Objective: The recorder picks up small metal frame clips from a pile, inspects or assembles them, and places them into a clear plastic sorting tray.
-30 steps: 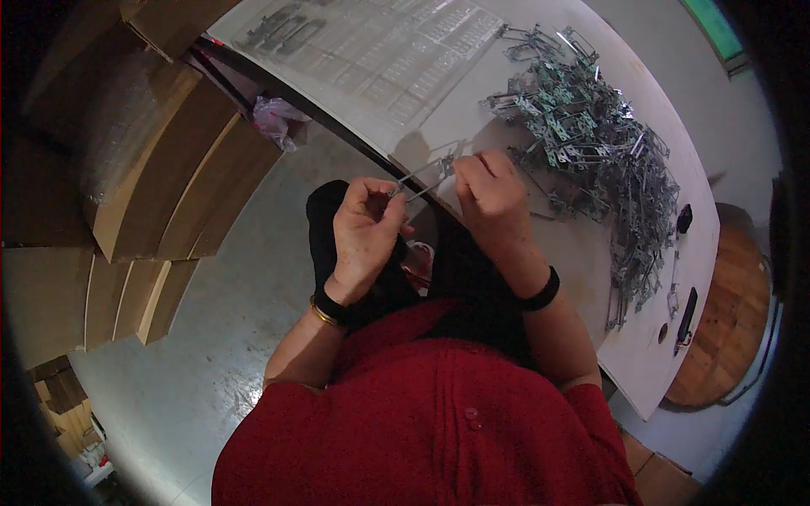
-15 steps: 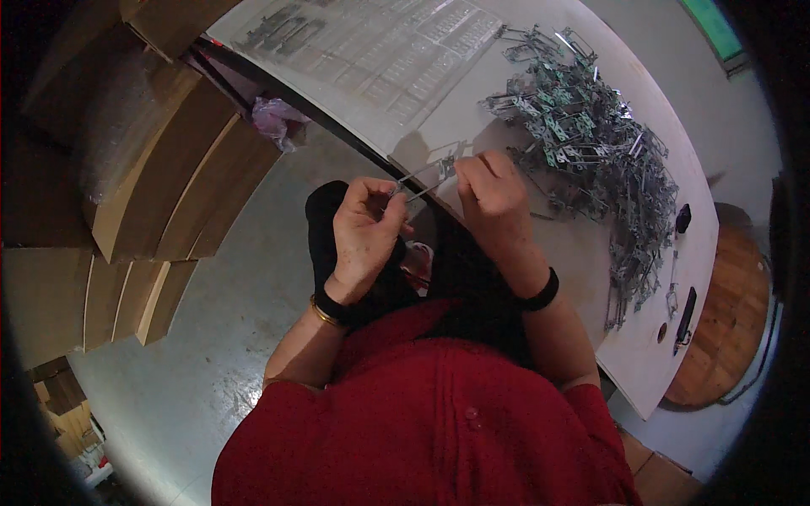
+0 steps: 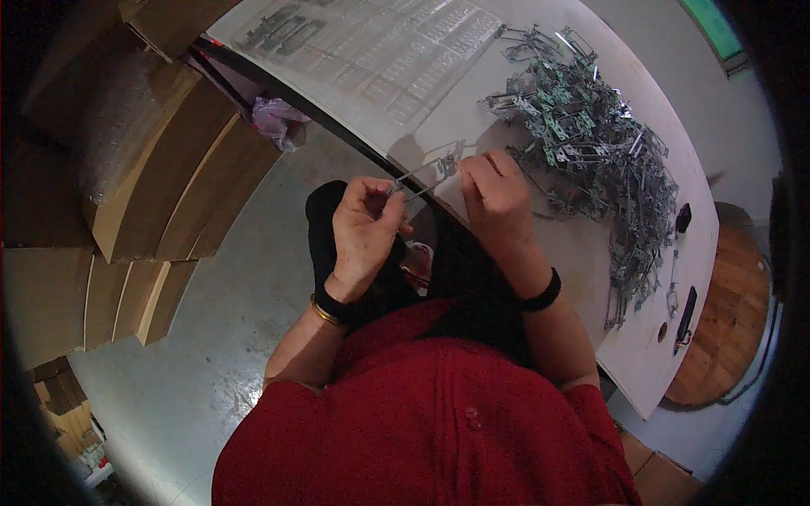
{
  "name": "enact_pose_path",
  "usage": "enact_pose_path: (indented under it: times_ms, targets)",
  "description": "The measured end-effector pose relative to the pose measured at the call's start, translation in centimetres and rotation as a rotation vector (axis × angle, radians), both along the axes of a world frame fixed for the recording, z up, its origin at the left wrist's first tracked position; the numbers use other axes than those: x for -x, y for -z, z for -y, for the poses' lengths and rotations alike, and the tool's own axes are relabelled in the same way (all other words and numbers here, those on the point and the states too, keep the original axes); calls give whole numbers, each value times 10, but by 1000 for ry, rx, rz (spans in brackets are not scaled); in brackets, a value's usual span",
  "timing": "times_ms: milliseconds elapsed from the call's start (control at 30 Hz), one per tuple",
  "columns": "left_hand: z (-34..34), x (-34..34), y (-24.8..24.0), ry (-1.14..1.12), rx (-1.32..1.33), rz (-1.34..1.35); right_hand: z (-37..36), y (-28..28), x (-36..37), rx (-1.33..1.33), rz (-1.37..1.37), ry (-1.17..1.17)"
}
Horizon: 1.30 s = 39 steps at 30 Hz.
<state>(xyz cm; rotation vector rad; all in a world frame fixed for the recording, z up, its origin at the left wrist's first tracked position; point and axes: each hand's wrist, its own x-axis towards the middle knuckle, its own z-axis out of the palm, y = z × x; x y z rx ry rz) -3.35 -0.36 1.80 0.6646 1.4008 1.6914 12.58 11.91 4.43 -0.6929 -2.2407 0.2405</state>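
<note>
Left hand [image 3: 364, 232] curled tight, thumb and fingertips pinching one end of a thin metal strip part [image 3: 419, 179], bright grey, flat stamped look, narrow and slightly bent. Right hand [image 3: 496, 198] also closed, fingers folded down over the other end of the same part; exact grip under the fingers hidden. Part sits between both hands, just above the near edge of the table [image 3: 591, 244], over the lap.

Left wrist: gold bangle [image 3: 321, 313] plus dark band. Right wrist: black band [image 3: 542, 297]. Red knit top with a coarse texture fills the lower frame.

Table is white, smooth, matte. Just beyond the right hand, a big tangled heap of the same metal parts [image 3: 591, 143], thin, springy-looking, some with green tint. Far side of the table: clear plastic blister trays [image 3: 396, 59] with rows of small moulded pockets. Two small dark objects [image 3: 685, 312] near the right table edge, too small to identify.

Left of the table: stacked brown cardboard sheets [image 3: 160, 194], one wrapped in clear film, and a crumpled pale plastic bag [image 3: 277, 118]. Floor [image 3: 211, 337] grey concrete, glossy, scuffed. Round wooden spool top [image 3: 726, 329] at right.

Both forearms raised, elbows bent, hands near each other at chest height.
</note>
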Motion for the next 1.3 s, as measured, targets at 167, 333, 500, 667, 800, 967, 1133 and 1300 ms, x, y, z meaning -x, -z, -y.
enact_pose_path:
  times_ms: [167,333,500,667,800,967,1133,1300]
  targets:
    - [0,1,1,-2,21,5,0,-1,0,-14,24,-6]
    - [0,0,1,-11,21,-13,1,-3,1,-44,34,-8]
    - [0,-1,-3,-4,52,-32,2,-7,1,-63,27,-29]
    - [0,0,-2,0,27,-23,2,-7,0,-55,55,-6]
    - [1,-1,-1,-2,22,-26,2,-7,1,-75,41,-36]
    - [0,1,-1,5,51,-43,2,-10,2,-104,53,-45]
    - [0,0,-1,10,31,-32,2,-11,3,-95,17,-61]
    - [-1,-2,-1,5,21,-23,2,-9,1,-38,39,-55]
